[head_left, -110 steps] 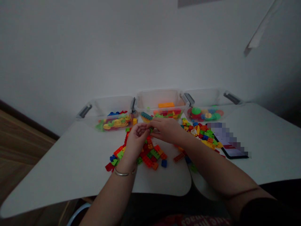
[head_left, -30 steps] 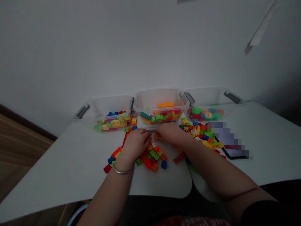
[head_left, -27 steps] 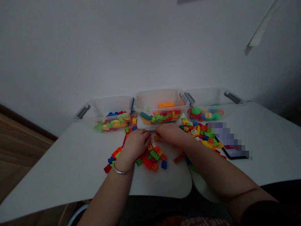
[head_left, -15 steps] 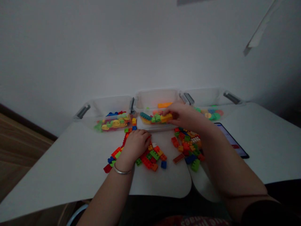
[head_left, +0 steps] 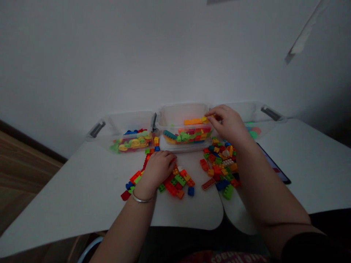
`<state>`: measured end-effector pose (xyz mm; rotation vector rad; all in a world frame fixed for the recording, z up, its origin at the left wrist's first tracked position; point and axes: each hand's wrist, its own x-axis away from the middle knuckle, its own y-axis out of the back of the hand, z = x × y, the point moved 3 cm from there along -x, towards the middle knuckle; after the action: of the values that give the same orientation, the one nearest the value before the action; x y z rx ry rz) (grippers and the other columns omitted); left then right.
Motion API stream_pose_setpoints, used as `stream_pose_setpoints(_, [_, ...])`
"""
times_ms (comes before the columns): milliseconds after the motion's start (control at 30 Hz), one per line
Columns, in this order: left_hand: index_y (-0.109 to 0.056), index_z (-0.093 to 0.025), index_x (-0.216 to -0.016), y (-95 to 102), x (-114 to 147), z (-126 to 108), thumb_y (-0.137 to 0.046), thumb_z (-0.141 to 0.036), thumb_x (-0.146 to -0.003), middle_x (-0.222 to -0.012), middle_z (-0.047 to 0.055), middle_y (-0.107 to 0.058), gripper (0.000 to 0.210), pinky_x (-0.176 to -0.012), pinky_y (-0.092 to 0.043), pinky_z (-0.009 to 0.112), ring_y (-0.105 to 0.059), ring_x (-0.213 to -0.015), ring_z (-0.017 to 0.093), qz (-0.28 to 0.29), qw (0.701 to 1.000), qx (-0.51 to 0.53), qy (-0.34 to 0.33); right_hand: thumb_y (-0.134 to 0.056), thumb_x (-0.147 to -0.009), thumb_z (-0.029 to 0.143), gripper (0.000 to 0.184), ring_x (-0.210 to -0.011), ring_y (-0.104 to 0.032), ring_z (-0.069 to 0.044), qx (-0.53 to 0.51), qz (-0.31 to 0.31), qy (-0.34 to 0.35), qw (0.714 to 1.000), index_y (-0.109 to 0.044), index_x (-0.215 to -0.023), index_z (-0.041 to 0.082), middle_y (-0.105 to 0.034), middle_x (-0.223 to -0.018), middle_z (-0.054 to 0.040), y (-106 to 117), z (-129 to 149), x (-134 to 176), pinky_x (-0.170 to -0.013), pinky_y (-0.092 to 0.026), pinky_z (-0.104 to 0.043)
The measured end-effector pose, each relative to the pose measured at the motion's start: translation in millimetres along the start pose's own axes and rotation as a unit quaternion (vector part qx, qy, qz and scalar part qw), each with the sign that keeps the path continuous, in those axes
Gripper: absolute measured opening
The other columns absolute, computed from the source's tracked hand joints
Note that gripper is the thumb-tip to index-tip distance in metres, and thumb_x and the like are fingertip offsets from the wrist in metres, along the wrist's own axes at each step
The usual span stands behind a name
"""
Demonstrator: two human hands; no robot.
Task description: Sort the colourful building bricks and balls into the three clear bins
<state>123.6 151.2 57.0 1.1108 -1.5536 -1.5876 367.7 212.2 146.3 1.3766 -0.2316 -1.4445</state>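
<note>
Over the right rim of the middle clear plastic box (head_left: 181, 109), my right hand (head_left: 226, 120) is closed in a pinch on a small yellow toy brick (head_left: 205, 119). Inside that box lie several toy bricks in green, red, teal and orange, with a long orange brick (head_left: 192, 121) near the back. My left hand (head_left: 159, 166) rests on the left pile of bricks (head_left: 175, 182), its fingers curled round a red toy brick (head_left: 173, 160) that is mostly hidden. To the right, a second pile of bricks (head_left: 219, 168) lies partly behind my right forearm.
A clear box on the left (head_left: 131, 140) holds yellow, green, red and blue pieces. Another clear box on the right (head_left: 263, 126) holds round coloured pieces, partly hidden by my hand. A phone (head_left: 274, 164) lies on the white table (head_left: 90, 186), beside my right forearm. A wall stands behind.
My right hand has moved up and to the right, from the front of the middle box to its right rim, with the yellow brick in its fingers. My left hand stays put.
</note>
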Motion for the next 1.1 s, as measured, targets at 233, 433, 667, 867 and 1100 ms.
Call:
stream_pose_setpoints(233, [-0.070, -0.019, -0.110, 1.9, -0.4, -1.9, -0.048, -0.026, -0.094, -0.110, 0.010, -0.071, 0.029, -0.095, -0.048, 0.042, -0.065, -0.104, 0.025, 0.000, 1.000, 0.001, -0.005, -0.033, -0.098, 0.030, 0.042, -0.093, -0.061, -0.027, 0.134, 0.156, 0.032, 0.978, -0.071, -0.090, 0.016, -0.073, -0.095, -0.0118, -15.3, 9.0, -1.1, -0.092, -0.042, -0.041])
stream_pose_setpoints(433, [-0.070, -0.019, -0.111, 2.4, -0.5, -3.0, -0.047, -0.026, -0.094, -0.111, 0.010, -0.071, 0.029, -0.095, -0.048, 0.043, -0.064, -0.105, 0.026, 0.005, 1.000, -0.003, -0.004, -0.030, -0.099, 0.031, 0.045, -0.094, -0.061, -0.026, 0.154, 0.172, 0.050, 0.972, -0.071, -0.089, 0.014, -0.073, -0.095, -0.0124, -18.2, 14.0, -0.2, -0.099, -0.037, -0.043])
stream_pose_setpoints(667, [-0.070, -0.019, -0.111, 2.1, -0.7, -2.9, -0.046, -0.027, -0.095, -0.109, 0.010, -0.072, 0.030, -0.094, -0.048, 0.042, -0.065, -0.104, 0.026, 0.009, 1.000, -0.002, -0.001, -0.025, -0.099, 0.028, 0.047, -0.113, -0.059, -0.026, 0.063, 0.114, 0.018, 0.991, -0.068, -0.111, 0.013, -0.069, -0.119, -0.0130, -17.4, 10.6, 0.3, -0.102, -0.039, -0.042])
stream_pose_setpoints(867, [-0.071, -0.020, -0.109, 2.5, 0.6, -2.1, -0.049, -0.026, -0.094, -0.109, 0.010, -0.072, 0.027, -0.094, -0.048, 0.042, -0.065, -0.103, 0.025, -0.004, 1.000, 0.005, 0.001, -0.032, -0.095, 0.025, 0.042, -0.107, -0.063, -0.025, -0.008, 0.060, -0.054, 0.997, -0.068, -0.112, 0.015, -0.071, -0.114, -0.0106, -8.4, 3.6, -0.5, -0.096, -0.046, -0.040])
stream_pose_setpoints(1100, [-0.070, -0.020, -0.110, 1.6, 0.8, -1.2, -0.047, -0.027, -0.095, -0.109, 0.009, -0.072, 0.028, -0.095, -0.047, 0.041, -0.064, -0.103, 0.025, 0.003, 1.000, 0.001, 0.001, -0.037, -0.093, 0.025, 0.036, -0.101, -0.065, -0.023, -0.028, 0.035, -0.028, 0.999, -0.070, -0.105, 0.017, -0.073, -0.108, -0.0093, 5.6, 21.2, 2.4, -0.088, -0.048, -0.036])
